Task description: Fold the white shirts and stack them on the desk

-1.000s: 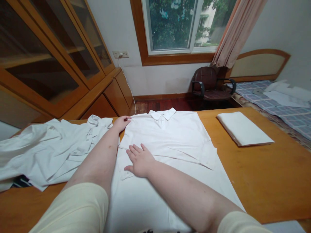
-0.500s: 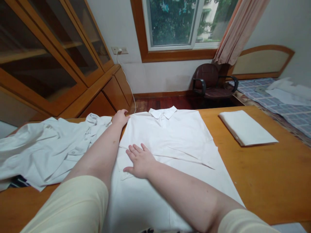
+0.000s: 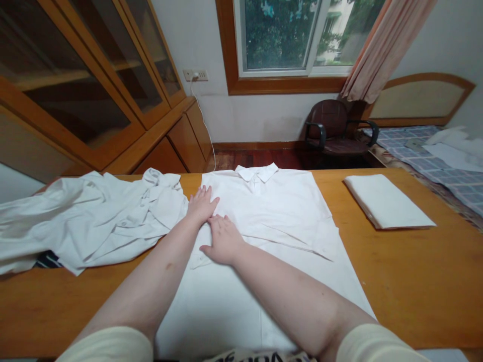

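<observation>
Your left hand (image 3: 202, 203) lies flat, fingers spread, on the left edge of the white polo shirt (image 3: 271, 211), which is spread face-up along the middle of the wooden table (image 3: 415, 281) with its collar (image 3: 258, 172) at 12 o'clock. Your right hand (image 3: 223, 240) rests palm-down, fingers extended and together, on the folded-in sleeve just at 5 o'clock of the left hand; the two hands touch or nearly touch, and neither grips the cloth. The bulk of the shirt extends from the hands toward 3 o'clock and back toward 6 o'clock.

Count: one flat shirt under the hands; one rumpled heap of white garments (image 3: 86, 221) at 9 o'clock, its number indistinct; one folded white stack (image 3: 388, 201) at 2 o'clock, well apart from the hands; one dark chair (image 3: 332, 130) beyond the table at 1 o'clock.
</observation>
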Demonstrator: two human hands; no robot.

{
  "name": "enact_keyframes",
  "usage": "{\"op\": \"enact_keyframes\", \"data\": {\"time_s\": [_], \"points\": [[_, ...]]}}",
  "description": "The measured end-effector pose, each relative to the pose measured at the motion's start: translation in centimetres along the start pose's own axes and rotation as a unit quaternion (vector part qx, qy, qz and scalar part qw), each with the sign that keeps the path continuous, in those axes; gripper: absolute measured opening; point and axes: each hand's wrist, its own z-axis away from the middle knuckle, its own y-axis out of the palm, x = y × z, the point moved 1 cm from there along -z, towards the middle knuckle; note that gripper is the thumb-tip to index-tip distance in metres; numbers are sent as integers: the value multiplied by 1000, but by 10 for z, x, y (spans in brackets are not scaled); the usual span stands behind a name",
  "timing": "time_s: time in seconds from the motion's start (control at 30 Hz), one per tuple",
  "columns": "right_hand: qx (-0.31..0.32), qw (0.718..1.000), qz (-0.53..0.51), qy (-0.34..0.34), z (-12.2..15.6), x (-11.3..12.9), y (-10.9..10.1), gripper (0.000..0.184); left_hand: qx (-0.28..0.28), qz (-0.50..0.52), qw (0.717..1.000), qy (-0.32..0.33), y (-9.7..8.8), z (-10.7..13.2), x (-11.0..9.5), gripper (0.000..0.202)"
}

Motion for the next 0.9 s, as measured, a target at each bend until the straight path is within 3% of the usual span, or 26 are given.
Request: {"op": "enact_keyframes", "data": {"time_s": [0.13,0.33,0.43,0.53,0.67,0.9], "points": [[-13,1000,3,5,2,-2,-2,75,-21,-24,999,-9,2,2,4,73],[38,996,80,28,15,-13,-7,76,-30,-37,999,0,0,3,-2,74],[31,991,114,57,34,-35,-25,75,-33,-36,999,-2,0,5,-2,74],[11,978,161,134,62,-65,-51,78,-42,-35,999,3,0,6,-2,73],[25,960,206,188,104,-102,-82,73,-45,-33,998,8,0,5,-2,73],[22,920,239,309,152,-140,-113,74,-48,-24,999,5,0,5,-2,73]]}}
